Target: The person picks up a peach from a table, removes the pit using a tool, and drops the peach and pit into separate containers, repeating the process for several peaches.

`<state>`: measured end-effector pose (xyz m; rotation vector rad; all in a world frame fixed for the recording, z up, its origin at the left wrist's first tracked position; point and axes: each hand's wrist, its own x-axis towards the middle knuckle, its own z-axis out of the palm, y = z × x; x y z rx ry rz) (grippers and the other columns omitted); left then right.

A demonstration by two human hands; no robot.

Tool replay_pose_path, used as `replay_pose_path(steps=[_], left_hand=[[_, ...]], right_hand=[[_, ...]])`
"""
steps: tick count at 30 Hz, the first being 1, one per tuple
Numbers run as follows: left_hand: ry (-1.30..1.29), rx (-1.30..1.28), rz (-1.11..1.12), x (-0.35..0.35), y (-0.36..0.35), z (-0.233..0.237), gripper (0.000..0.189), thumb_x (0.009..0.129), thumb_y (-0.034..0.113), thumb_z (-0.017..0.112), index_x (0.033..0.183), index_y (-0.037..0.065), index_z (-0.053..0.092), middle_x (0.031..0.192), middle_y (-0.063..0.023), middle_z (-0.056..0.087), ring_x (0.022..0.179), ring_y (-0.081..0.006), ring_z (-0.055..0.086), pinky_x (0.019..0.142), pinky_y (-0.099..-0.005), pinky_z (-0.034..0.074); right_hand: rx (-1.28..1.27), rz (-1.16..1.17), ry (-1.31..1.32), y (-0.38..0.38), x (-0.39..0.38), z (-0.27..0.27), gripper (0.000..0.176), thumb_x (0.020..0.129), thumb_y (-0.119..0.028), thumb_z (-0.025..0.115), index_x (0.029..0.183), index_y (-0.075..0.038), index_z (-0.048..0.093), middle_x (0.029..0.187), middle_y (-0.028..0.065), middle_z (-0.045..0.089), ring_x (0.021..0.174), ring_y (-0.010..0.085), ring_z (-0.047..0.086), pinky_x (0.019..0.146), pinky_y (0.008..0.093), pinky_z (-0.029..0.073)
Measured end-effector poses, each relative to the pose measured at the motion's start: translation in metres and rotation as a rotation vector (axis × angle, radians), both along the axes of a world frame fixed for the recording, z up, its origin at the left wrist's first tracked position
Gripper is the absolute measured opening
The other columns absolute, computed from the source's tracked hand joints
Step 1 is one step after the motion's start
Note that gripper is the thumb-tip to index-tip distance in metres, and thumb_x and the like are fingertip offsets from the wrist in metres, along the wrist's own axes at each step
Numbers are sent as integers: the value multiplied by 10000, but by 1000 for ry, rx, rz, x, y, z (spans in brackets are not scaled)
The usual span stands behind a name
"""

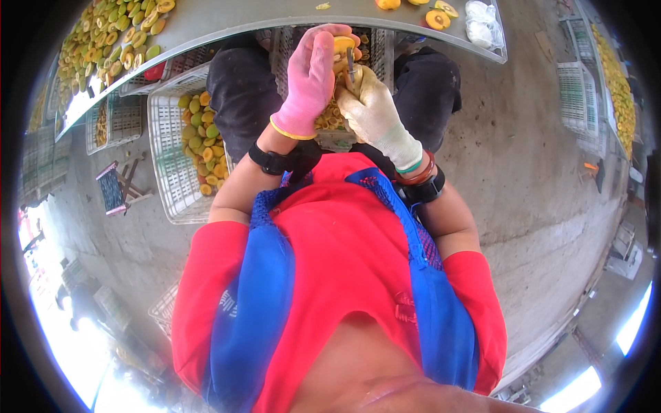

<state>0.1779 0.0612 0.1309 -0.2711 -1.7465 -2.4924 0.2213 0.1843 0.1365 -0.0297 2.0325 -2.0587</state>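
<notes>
My left hand [310, 79], in a pink glove, holds a yellow-orange fruit piece [342, 45] near the metal table's front edge. In a whitish glove, my right hand [370, 107] is closed around a small knife [350, 67], whose dark blade points up against the fruit. The two hands are close together. Below them, between the knees, stands a crate [284, 51] with cut fruit pieces in it, partly hidden by the hands.
A white crate [162, 148] of green and orange fruits stands on the floor at left. Halved fruits [113, 41] cover the left of the metal table [265, 12]; a few halves and a plastic bag [482, 24] lie at its right end. A small folding stool [124, 186] stands left.
</notes>
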Motion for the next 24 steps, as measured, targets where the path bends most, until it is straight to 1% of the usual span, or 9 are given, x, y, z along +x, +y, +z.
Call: replay_pose_path(steps=[4,7,10,13,16,19,22,23,24], left_hand=[[23,-24,27,1,2,-3,533,1056,476,437,1192,-25,558,1048,-154,678,903,-204,673,832,-321,551],[0,13,10,2,3,-5,521,1057,466,441,1198,-23,557,1052,-150,679,901,-198,671,827,-315,549],[34,-39,47,3,5,-8,508,1058,453,447,1205,-21,555,1055,-147,680,901,-194,670,820,-311,548],[114,-71,71,3,6,-15,490,1060,436,453,1214,-20,550,1060,-143,680,903,-189,670,819,-303,545],[109,-64,38,4,6,-11,483,1060,428,460,1223,-19,543,1073,-138,675,916,-182,663,826,-296,538],[66,-29,-7,2,6,-17,483,1058,429,464,1232,-16,536,1091,-130,664,935,-175,652,834,-292,531],[64,6,-3,3,6,-20,356,1066,304,480,1229,-7,539,1092,-99,648,933,-145,630,848,-274,509],[67,16,6,4,7,-21,295,1071,241,487,1226,-3,541,1089,-85,641,929,-132,622,854,-265,500],[75,-6,12,6,7,-21,349,1068,299,477,1229,-5,538,1092,-96,644,940,-145,626,849,-275,508]], right_hand=[[-89,5,-69,-1,1,1,185,878,-77,624,946,-7,467,635,57,555,478,130,543,440,327,433],[248,-91,370,-4,-1,-35,166,882,-68,617,947,-25,471,640,20,541,463,103,514,421,286,403],[-14,-18,6,-1,1,-16,160,879,-67,613,946,-23,474,631,19,538,468,107,521,427,294,412],[-208,49,-146,3,1,-5,158,886,-75,607,954,-15,478,630,39,548,483,113,543,440,311,427],[-166,68,-148,4,2,-5,170,893,-90,610,972,-8,483,637,47,551,504,113,562,456,319,437],[291,-78,350,-1,0,-34,188,899,-104,614,992,-1,486,648,81,566,505,151,575,470,343,452],[46,12,75,1,-1,-31,217,902,-124,621,1000,18,489,671,174,606,533,286,634,506,405,481],[66,5,111,1,-2,-31,218,903,-126,620,999,21,491,678,190,609,543,303,638,514,414,484],[87,0,146,2,-1,-31,219,904,-128,619,998,24,493,686,205,612,552,321,641,522,423,488]])
